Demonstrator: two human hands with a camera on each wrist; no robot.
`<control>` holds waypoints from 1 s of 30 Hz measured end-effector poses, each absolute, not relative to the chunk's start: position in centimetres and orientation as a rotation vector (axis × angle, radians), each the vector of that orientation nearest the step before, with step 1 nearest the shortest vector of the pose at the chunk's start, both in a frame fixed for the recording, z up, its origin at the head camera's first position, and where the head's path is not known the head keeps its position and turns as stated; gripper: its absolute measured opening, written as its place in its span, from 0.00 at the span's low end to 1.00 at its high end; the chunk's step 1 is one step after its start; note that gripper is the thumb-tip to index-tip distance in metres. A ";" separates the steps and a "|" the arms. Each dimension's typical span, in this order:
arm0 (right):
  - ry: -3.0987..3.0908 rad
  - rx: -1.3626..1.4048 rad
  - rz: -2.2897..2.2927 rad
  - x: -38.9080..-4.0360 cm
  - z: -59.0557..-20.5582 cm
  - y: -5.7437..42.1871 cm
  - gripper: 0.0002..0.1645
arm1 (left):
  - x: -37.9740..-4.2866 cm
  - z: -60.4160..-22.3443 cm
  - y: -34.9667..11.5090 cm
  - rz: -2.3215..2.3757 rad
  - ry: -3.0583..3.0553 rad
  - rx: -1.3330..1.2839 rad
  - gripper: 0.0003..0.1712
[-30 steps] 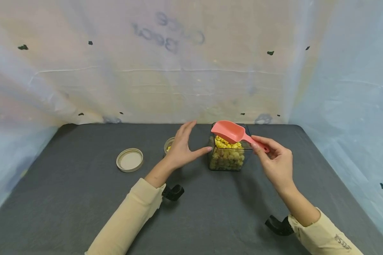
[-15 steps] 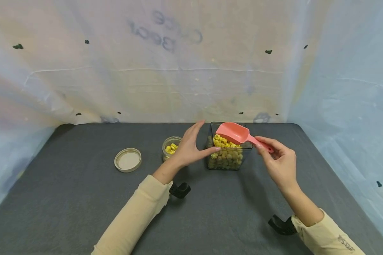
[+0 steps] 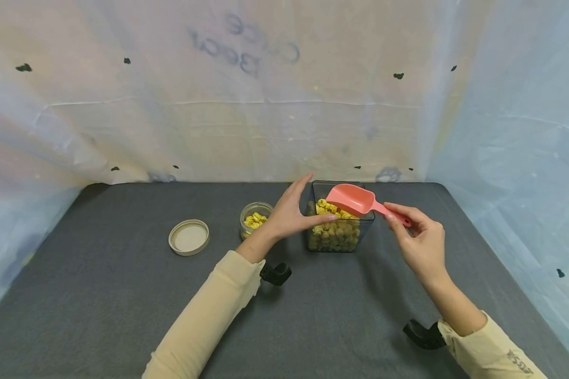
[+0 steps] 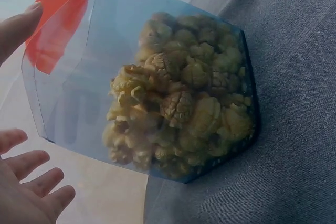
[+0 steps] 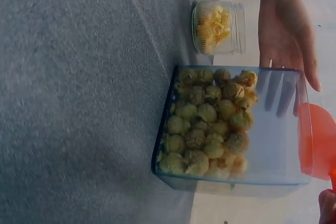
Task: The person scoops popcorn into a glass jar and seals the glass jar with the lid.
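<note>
My right hand (image 3: 422, 239) pinches the handle of a pink scoop (image 3: 353, 199), whose bowl hangs over the mouth of a clear square container (image 3: 367, 227). Yellow popcorn (image 4: 181, 98) fills about half of that container. My left hand (image 3: 289, 213) is at the container's left side, thumb and fingers spread wide apart. Its thumb overlaps the front rim in the head view, while the left wrist view has the fingers just off the wall. In the right wrist view the scoop's bowl (image 5: 317, 140) dips slightly past the rim.
A round glass jar (image 3: 243, 227) with some popcorn in it stands left of the container, partly behind my left wrist. Farther left a round lid (image 3: 188, 238) lies on the grey tabletop (image 3: 99, 295). Plastic sheeting (image 3: 284, 131) closes off the back and sides.
My left hand has moved right, from near the jar to the container, uncovering the jar. My right hand and the scoop have shifted slightly right and down over the container.
</note>
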State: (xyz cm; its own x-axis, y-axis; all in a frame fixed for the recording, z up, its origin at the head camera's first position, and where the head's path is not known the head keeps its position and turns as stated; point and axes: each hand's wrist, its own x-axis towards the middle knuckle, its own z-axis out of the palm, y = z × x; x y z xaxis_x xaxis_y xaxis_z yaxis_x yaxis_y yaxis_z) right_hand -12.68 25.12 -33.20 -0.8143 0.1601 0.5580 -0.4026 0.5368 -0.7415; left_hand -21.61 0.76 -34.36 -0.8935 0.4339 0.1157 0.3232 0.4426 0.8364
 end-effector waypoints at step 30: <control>-2.344 0.364 0.859 -13.1 -31.1 27.1 0.14 | -22.2 -35.2 1.1 1.528 2.392 0.682 0.55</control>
